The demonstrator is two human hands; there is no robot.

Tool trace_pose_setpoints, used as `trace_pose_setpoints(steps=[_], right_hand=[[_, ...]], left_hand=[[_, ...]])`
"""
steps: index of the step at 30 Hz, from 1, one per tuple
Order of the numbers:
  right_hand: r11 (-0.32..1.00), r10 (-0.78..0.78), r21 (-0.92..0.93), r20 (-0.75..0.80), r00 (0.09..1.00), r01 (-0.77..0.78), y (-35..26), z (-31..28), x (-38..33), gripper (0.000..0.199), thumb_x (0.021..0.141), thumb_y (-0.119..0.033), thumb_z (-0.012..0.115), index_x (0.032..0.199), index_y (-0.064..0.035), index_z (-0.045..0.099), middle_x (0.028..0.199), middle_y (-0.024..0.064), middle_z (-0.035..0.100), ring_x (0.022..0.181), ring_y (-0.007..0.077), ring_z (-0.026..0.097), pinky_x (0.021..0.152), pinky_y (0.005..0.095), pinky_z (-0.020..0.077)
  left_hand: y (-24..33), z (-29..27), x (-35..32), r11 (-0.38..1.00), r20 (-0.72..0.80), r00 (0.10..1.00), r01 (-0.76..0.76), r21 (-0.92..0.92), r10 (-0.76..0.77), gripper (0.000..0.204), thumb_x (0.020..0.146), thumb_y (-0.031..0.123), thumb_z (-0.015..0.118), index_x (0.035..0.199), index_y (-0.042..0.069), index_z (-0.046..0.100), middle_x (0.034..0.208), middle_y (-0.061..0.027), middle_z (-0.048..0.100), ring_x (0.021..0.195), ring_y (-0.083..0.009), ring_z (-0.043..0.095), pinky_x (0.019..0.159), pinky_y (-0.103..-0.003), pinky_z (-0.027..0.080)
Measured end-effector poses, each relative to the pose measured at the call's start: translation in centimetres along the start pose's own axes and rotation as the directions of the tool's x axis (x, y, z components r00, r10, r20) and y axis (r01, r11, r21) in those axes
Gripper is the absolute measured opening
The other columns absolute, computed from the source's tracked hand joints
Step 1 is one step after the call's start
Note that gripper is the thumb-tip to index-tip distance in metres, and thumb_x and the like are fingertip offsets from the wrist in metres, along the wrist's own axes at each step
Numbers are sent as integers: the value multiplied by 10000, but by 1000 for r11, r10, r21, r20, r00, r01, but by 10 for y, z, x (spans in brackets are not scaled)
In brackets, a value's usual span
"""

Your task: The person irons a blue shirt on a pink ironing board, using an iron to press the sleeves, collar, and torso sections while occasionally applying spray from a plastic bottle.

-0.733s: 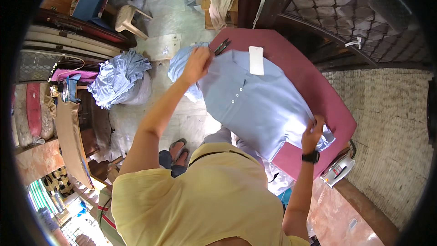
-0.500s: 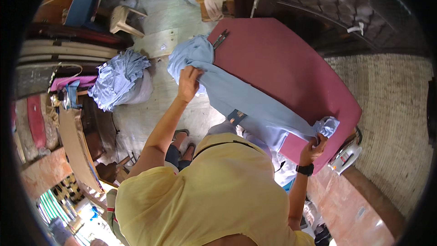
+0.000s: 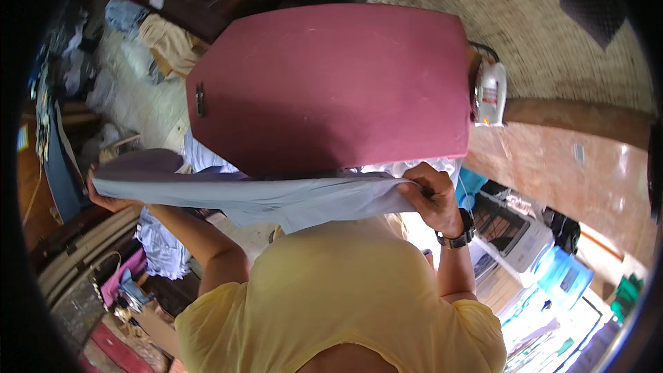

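Observation:
A light blue garment [image 3: 297, 200] is stretched sideways in front of my body, off the near edge of the maroon padded ironing board [image 3: 338, 83]. My left hand [image 3: 103, 190] grips its left end, fingers partly hidden behind the cloth. At the right end my right hand [image 3: 431, 197] pinches the fabric between thumb and fingers, a dark watch on its wrist. Small dark thread snips [image 3: 200, 99] lie on the board's left end. A white iron [image 3: 490, 93] rests just beyond the board's right end.
More blue cloth [image 3: 164, 242] is heaped on the left, beside stacked pale boards [image 3: 86, 242]. A beige cloth [image 3: 166, 41] hangs over a box at the far left. Right of me are a stone-like ledge [image 3: 559, 159] and a blue water bottle [image 3: 563, 276].
The garment has been lifted off the board and drawn toward me, both hands still holding it. My view has turned, and the board now lies crosswise ahead.

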State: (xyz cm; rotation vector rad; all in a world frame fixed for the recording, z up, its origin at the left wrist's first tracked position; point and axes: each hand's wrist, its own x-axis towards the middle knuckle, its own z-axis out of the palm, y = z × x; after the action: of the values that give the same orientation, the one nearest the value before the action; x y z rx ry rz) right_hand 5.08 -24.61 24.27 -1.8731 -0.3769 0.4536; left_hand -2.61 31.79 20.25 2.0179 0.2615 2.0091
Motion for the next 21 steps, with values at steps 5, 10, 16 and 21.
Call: trace_pose_setpoints(steps=[5, 10, 16, 21], right_hand=[[960, 68, 279, -354, 933, 36, 13, -41, -70, 81, 922, -84, 687, 919, -23, 633, 723, -13, 594, 640, 59, 508, 602, 225, 377], [970, 228, 218, -645, 730, -111, 71, -81, -108, 163, 988, -157, 608, 849, -75, 582, 651, -105, 455, 582, -12, 305, 538, 210, 190], [898, 409, 209, -720, 560, -387, 223, -79, -146, 248, 982, -237, 631, 816, -57, 598, 600, -74, 419, 550, 17, 304, 497, 237, 205], [807, 515, 181, -683, 518, -563, 277, -67, -169, 316, 979, -286, 628, 838, -5, 599, 602, -6, 496, 543, 45, 396, 487, 262, 298]], left_hand=[[105, 201, 2, 914, 182, 976, 179, -365, -118, 234, 843, 159, 654, 1010, -5, 666, 986, -134, 700, 960, -240, 650, 895, -376, 500], [203, 404, -118, 484, 540, 833, 525, -700, -122, 154, 890, 73, 563, 1007, 50, 660, 977, -54, 679, 950, -218, 629, 904, -349, 475], [305, 369, -271, 779, 850, 332, 357, -515, 410, 355, 832, 47, 684, 1179, 72, 613, 1272, -157, 581, 1200, -349, 536, 1055, -421, 413], [236, 234, -306, 960, 914, 400, 221, -172, 72, 475, 827, 86, 701, 1272, 77, 535, 1311, -173, 538, 1222, -385, 476, 1045, -481, 378]])
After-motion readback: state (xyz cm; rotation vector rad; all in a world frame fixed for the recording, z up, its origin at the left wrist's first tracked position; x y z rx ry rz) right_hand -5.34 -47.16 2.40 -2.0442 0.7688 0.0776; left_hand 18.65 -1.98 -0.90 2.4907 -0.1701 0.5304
